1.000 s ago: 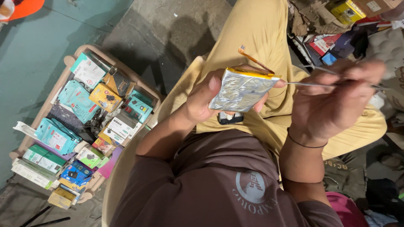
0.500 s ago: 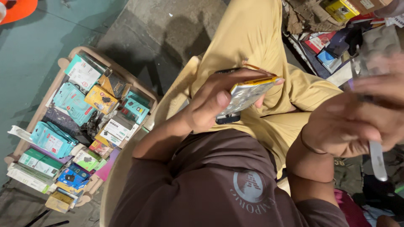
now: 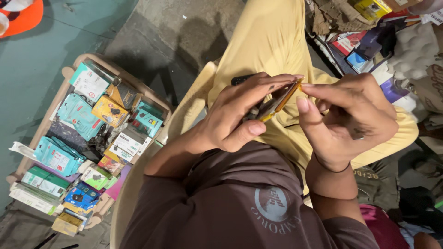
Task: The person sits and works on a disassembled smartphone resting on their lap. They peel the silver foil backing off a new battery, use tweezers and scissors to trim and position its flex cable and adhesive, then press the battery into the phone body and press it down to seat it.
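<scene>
My left hand (image 3: 240,115) grips a flat silvery battery pack with a yellow edge (image 3: 275,102), turned nearly edge-on over my lap. My right hand (image 3: 344,120) meets it from the right, thumb and forefinger pinching the pack's upper yellow corner. No tool shows in the right hand. A dark phone-like object (image 3: 241,79) peeks out on my thigh behind the left fingers. I sit on a pale plastic chair (image 3: 138,175), wearing tan trousers and a brown shirt.
A wooden tray (image 3: 69,71) on the floor at left is packed with several small boxed accessories in teal, yellow and white. At upper right lies a heap of boxes and booklets (image 3: 364,46). An orange object (image 3: 23,14) sits at top left.
The thin tool my right hand held a second ago is gone from view. The right hand swung away, then came back to pinch the pack's corner. The left hand tilted the pack edge-on.
</scene>
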### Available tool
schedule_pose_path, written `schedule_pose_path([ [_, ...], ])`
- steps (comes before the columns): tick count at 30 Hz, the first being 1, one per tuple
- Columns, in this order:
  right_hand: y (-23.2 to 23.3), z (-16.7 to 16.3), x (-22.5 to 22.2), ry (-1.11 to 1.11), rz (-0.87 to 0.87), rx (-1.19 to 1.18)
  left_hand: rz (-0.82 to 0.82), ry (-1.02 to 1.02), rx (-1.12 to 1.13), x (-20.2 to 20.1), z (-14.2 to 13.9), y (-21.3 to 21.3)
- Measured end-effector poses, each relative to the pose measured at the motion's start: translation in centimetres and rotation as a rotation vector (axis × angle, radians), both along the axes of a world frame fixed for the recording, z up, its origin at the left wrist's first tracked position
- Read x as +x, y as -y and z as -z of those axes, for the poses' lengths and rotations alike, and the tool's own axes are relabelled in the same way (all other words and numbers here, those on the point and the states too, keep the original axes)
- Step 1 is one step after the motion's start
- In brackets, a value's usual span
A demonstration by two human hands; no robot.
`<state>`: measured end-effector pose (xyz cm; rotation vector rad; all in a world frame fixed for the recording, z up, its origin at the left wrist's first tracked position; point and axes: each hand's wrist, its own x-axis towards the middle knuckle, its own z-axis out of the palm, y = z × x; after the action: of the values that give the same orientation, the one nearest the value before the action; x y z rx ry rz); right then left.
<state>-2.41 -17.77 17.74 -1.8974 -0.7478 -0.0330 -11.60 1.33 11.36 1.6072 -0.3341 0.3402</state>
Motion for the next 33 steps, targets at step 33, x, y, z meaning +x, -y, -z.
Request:
schedule_pose_path([
  [33,1.0,2.8,3.3,-0.789,-0.339,0.507,0.078,0.037,0.023,0.3,0.2,-0.3],
])
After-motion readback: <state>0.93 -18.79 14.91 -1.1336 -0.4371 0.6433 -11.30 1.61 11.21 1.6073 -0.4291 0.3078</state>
